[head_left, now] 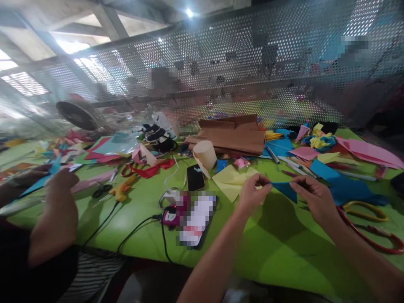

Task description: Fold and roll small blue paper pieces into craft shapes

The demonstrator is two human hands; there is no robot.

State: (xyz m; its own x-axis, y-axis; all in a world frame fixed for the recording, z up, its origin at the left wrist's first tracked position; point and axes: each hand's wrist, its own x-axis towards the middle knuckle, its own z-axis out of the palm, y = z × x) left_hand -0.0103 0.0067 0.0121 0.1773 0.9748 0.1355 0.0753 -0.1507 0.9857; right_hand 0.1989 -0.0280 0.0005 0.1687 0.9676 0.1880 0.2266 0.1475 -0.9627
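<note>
A small folded piece of blue paper (286,192) is stretched between my two hands, just above the green table. My left hand (254,191) pinches its left corner between thumb and fingers. At the other end, my right hand (311,193) grips the upper right edge the same way. The paper tapers to a point at the lower right. Behind my left hand lies a creased yellow sheet (230,181). Beside my right wrist are red-handled scissors (372,235) and a yellow handle loop (366,210). A larger blue sheet (350,185) spreads behind my right hand.
Left of my arm lie a phone with a lit screen (198,221), a dark phone (195,177), a purple power strip (173,212) with cables, and a yellow glue gun (123,189). A co-worker's arms (59,202) reach in at far left. Brown paper (230,136) lies behind.
</note>
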